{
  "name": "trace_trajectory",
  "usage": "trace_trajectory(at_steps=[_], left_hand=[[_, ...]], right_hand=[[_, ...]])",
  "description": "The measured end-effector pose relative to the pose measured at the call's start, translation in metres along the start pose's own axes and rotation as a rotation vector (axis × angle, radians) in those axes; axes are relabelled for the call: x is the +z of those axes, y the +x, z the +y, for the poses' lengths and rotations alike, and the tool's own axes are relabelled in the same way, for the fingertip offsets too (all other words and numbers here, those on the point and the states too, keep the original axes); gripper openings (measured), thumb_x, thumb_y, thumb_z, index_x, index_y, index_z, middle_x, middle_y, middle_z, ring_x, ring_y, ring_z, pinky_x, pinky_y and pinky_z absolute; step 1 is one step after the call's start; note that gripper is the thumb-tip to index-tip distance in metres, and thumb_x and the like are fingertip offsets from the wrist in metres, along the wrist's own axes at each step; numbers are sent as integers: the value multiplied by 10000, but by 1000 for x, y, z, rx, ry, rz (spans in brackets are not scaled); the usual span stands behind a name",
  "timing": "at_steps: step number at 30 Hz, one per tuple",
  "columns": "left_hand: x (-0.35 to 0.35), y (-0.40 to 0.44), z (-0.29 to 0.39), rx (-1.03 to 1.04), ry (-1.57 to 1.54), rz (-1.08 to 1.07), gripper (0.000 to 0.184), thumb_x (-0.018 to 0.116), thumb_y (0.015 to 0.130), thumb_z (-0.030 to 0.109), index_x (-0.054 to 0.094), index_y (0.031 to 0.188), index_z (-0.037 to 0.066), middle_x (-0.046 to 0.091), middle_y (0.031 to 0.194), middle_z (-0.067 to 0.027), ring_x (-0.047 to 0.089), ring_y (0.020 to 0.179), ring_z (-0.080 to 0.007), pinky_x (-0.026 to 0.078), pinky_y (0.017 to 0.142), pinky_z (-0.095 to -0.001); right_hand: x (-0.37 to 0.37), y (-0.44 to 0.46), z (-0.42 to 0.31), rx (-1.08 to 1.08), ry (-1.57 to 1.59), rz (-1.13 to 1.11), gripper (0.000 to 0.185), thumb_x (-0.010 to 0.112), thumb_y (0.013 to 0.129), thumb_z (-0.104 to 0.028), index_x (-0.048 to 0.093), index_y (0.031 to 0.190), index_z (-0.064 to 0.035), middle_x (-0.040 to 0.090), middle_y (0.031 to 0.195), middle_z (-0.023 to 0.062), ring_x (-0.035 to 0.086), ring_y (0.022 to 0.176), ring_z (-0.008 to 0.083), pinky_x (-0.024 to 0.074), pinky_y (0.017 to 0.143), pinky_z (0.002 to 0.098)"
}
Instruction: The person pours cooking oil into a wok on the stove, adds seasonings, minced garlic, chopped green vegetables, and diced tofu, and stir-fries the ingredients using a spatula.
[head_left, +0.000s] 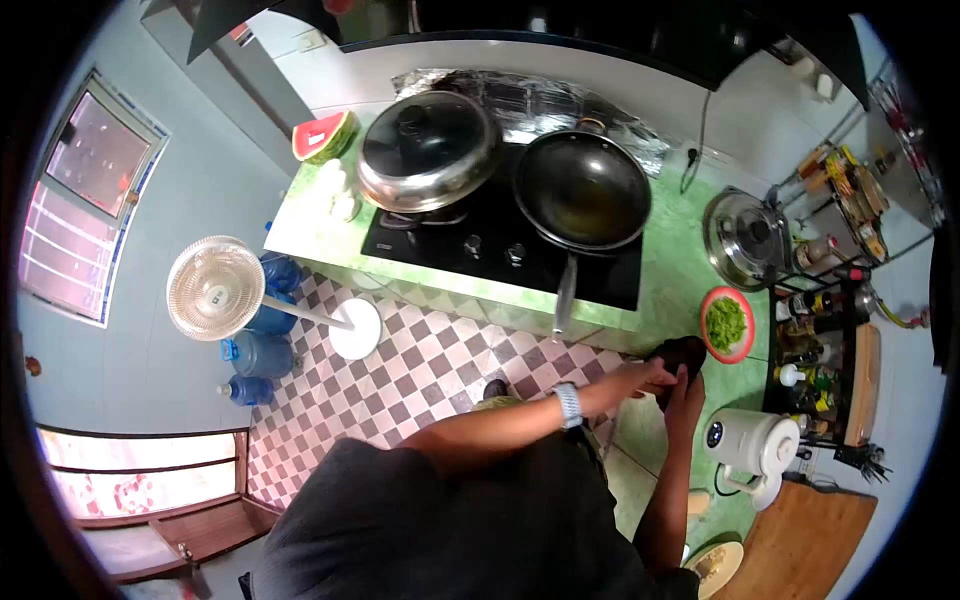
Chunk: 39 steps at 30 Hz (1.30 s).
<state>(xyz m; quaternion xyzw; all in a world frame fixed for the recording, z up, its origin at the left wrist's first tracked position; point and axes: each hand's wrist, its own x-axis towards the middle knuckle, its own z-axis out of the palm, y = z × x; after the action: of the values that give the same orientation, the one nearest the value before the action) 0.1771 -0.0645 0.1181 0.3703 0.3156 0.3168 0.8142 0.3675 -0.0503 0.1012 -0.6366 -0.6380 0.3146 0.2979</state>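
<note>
Over the green counter's front edge, my left hand [640, 384] reaches across with a watch [568, 405] on its wrist. My right hand [684, 402] meets it there. Both have their fingers closed around a dark, rounded object [682, 352] whose kind I cannot make out. Just beyond it, a red-rimmed plate [709, 304] holds chopped green vegetable [726, 324]. To the left, a black wok [582, 190] sits on the cooktop, its handle [565, 295] pointing toward me.
A large lidded pan [428, 150] covers the left burner. On the right stand a pot lid [741, 238], a bottle rack [812, 345], a white kettle-like appliance [752, 442] and a wooden board [808, 535]. Watermelon [325, 136] lies at the far left; a fan [215, 290] stands on the floor.
</note>
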Motion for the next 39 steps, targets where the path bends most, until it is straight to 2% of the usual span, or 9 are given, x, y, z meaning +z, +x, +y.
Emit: trace_trajectory(at_steps=[3,6,9,13,19,21,31,37,39], left_hand=[[-5,-4,0,135,-235,34,602,294,1033,485,572,1220,-16,649,1197,-162,635,1086,-252,490,943,-375],[12,18,-1,49,-547,156,576,361,997,541,619,1075,32,674,953,-104,644,905,-225,518,824,-342],[-12,46,-40,136,-576,146,427,382,996,499,523,799,147,580,748,17,570,651,-113,522,664,-282],[16,37,-32,24,-451,378,458,359,1002,488,551,807,121,659,790,-34,650,709,-155,550,697,-282],[-5,26,-79,-26,-351,556,520,414,988,506,461,1311,102,596,1262,-105,645,1098,-268,539,891,-356],[-18,5,-81,-40,-336,529,593,429,974,523,438,1393,104,535,1347,-83,575,1214,-271,499,941,-368],[-56,-137,-135,-29,-425,788,563,487,937,483,501,1340,90,578,1319,-69,551,1211,-238,448,960,-349],[-61,-233,-166,3,-501,1011,491,501,938,460,554,1278,110,618,1237,-48,585,1132,-213,457,951,-350],[-53,-260,-175,-13,-474,1097,464,473,956,435,550,1278,110,620,1231,-44,588,1120,-204,457,950,-347]], right_hand=[[-7,4,12,262,946,-41,459,510,999,-402,586,1197,5,650,1139,76,629,973,186,510,844,340],[-18,-11,0,428,1177,-388,465,468,1009,-453,576,1228,-57,642,1045,25,606,902,137,502,818,303],[7,-12,1,264,1036,-391,397,462,1025,-395,577,1221,-70,636,1035,9,584,921,113,479,840,290],[7,-12,19,58,687,-248,300,486,1027,-271,588,1163,-24,655,1039,55,600,911,136,483,837,299],[2,-14,54,10,231,-127,239,555,967,-205,596,1111,-18,676,920,197,673,850,275,504,773,374],[-5,-7,58,66,332,-124,282,563,947,-265,588,1068,-11,648,970,244,605,924,450,484,795,470],[8,109,65,-351,-40,145,494,691,811,-184,552,1275,-87,467,1373,215,482,1218,434,409,1022,457],[74,159,129,-33,-526,-345,755,694,822,-359,356,1495,-300,188,1600,126,178,1470,334,224,1156,532],[87,160,131,-59,-551,-242,788,689,826,-352,303,1513,-329,193,1598,132,172,1470,349,200,1163,532]])
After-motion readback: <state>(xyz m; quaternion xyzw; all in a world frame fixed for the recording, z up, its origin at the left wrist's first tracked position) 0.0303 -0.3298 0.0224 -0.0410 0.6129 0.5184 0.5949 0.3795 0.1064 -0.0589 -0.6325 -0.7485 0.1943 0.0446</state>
